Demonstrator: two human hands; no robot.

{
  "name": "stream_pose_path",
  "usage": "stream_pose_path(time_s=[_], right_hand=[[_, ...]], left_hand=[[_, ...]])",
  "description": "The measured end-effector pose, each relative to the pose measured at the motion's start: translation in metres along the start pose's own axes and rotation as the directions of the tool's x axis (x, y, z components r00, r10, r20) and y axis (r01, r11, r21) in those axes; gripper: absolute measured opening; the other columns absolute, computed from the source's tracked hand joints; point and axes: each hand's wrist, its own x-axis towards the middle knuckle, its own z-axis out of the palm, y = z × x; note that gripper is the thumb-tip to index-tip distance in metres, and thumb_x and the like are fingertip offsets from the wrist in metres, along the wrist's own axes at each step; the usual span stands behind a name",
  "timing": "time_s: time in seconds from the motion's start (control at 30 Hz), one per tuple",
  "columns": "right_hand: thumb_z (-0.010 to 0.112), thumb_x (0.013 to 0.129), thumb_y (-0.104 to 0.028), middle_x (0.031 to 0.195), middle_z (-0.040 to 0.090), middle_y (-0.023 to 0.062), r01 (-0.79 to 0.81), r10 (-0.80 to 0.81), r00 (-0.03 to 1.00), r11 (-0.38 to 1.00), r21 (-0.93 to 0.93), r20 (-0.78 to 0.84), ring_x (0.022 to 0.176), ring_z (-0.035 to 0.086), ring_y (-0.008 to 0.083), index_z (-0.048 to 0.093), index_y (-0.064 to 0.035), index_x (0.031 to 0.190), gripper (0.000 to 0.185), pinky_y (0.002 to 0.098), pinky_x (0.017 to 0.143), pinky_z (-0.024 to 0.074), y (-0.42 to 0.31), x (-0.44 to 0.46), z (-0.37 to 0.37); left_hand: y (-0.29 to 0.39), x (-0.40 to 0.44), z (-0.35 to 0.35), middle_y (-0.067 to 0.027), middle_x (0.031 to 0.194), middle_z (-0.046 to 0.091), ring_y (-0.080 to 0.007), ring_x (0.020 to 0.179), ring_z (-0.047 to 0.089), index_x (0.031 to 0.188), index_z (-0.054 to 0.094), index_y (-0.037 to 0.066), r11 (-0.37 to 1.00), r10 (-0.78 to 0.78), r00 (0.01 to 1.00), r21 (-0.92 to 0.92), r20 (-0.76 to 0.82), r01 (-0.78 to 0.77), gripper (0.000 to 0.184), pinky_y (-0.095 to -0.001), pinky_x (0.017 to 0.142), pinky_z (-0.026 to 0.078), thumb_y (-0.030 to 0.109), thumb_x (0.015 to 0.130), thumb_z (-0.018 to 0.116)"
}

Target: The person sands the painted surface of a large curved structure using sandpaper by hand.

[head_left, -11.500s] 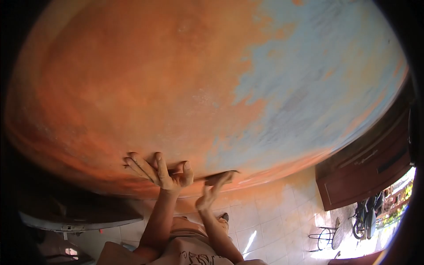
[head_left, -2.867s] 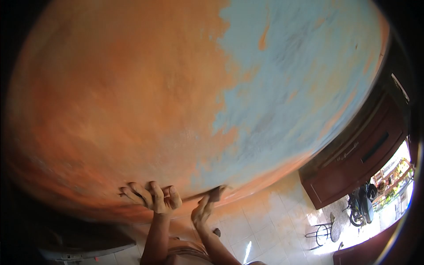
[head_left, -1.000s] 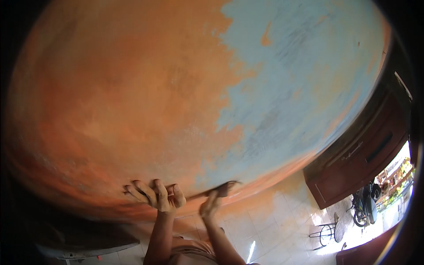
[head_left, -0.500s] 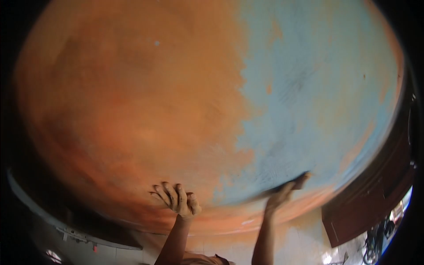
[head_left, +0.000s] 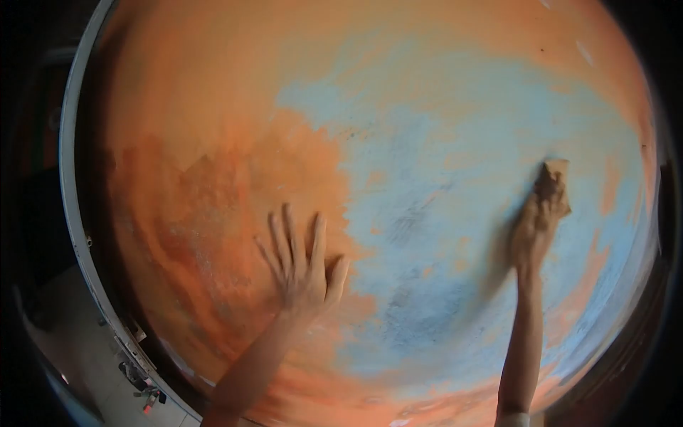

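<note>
Head view: broad, rounded orange-and-blue painted surface (head_left: 441, 149)
Left hand (head_left: 302, 281): flat, fingers splayed, on the orange
Right hand (head_left: 532, 231): grasping a tan rectangular pad (head_left: 558, 168) against the blue

A broad painted surface (head_left: 434, 238), patchy orange on the left and pale blue through the middle and right, bears the left grip (head_left: 302, 281), fingers spread over the orange. Against the blue lies a tan pad (head_left: 558, 169) under the right grip (head_left: 530, 238).
</note>
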Motion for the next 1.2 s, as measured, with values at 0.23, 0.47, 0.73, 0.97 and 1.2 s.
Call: stream_pose_path(time_s=[0.23, 0.47, 0.73, 0.97, 1.2], right_hand=[[0.055, 0.094, -0.019, 0.143, 0.044, 0.0235, 0.647, -0.654, 0.684, 0.749, 0.146, 0.324, 0.138, 0.037, 0.0381, 0.051, 0.0005, 0.134, 0.045, 0.054, 0.115, 0.0226, -0.034, 0.029, -0.012], [0.049, 0.091, -0.012, 0.139, 0.045, 0.0271, 0.188, -0.219, 0.967, 0.959, -0.213, -0.132, 0.128, 0.039, 0.0449, 0.052, 0.0048, 0.129, 0.042, 0.0527, 0.108, 0.0276, 0.018, 0.104, 0.008], [0.057, 0.085, -0.004, 0.141, 0.047, 0.0212, 0.688, -0.817, 0.488, 0.576, 0.441, 0.306, 0.132, 0.039, 0.0428, 0.057, -0.0047, 0.129, 0.044, 0.0587, 0.112, 0.028, -0.025, 0.002, -0.011], [0.05, 0.093, -0.009, 0.143, 0.043, 0.024, 0.463, -0.454, 0.885, 0.882, -0.093, 0.098, 0.133, 0.039, 0.042, 0.053, -0.0028, 0.131, 0.039, 0.056, 0.112, 0.0266, -0.016, -0.04, -0.003], [0.045, 0.094, -0.009, 0.136, 0.046, 0.026, 0.628, -0.583, 0.761, 0.771, -0.099, 0.284, 0.128, 0.041, 0.0416, 0.05, -0.0017, 0.132, 0.039, 0.0541, 0.112, 0.0248, -0.019, 0.071, 0.039]], left_hand=[[0.043, 0.101, -0.003, -0.0196, 0.158, 0.018, -0.0437, 0.146, 0.009, 0.15, 0.035, 0.016, 0.995, 0.103, 0.982, 0.036, -0.16, -0.098, 0.064, -0.0698, 0.109, 0.0, 0.048, 0.095, 0.045], [0.029, 0.096, -0.003, -0.0186, 0.158, 0.019, -0.0405, 0.146, 0.014, 0.15, 0.032, 0.015, 0.989, 0.145, 0.976, 0.058, -0.165, -0.137, 0.068, -0.0645, 0.113, 0.005, 0.039, 0.091, 0.053], [0.019, 0.094, -0.003, -0.0165, 0.159, 0.017, -0.039, 0.146, 0.014, 0.151, 0.031, 0.02, 0.992, 0.125, 0.984, 0.04, -0.127, -0.121, 0.066, -0.0652, 0.113, 0.003, 0.045, 0.093, 0.047], [0.001, 0.061, -0.004, -0.0181, 0.159, 0.017, -0.0411, 0.145, 0.016, 0.151, 0.031, 0.016, 0.979, 0.202, 0.976, 0.041, -0.078, -0.199, 0.07, -0.0656, 0.113, 0.003, 0.044, 0.09, 0.051], [-0.006, 0.068, -0.003, -0.0147, 0.159, 0.019, -0.038, 0.146, 0.015, 0.151, 0.031, 0.019, 0.985, 0.161, 0.986, 0.066, -0.053, -0.158, 0.07, -0.065, 0.114, 0.003, 0.053, 0.092, 0.043]])
